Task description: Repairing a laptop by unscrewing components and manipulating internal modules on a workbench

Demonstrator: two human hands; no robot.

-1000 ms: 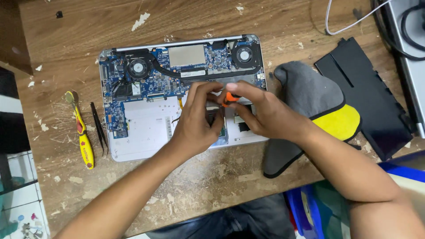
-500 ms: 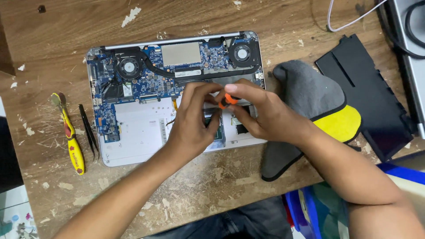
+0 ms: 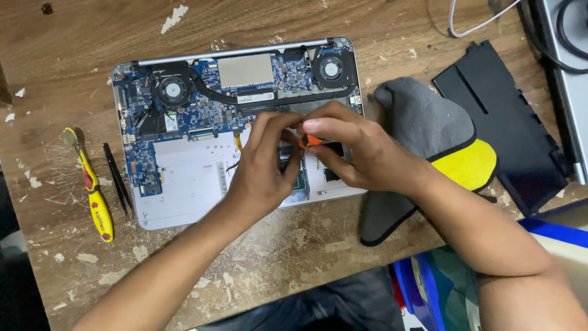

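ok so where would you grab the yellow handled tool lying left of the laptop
Probably the yellow handle, taken from above with fingers across its width. It lies flat on the table, the handle being its thick lower part. Come in from its left, since the black tweezers lie close on its right.

White label — on laptop.

A small electronics repair workshop, seen from above. A worn wooden surface, scratched and flecked with chipped paint, carries an opened laptop with its blue circuit board and two cooling fans bare. Beside it lie a yellow-handled screwdriver, black tweezers, a removed black bottom cover and a grey and yellow cloth.
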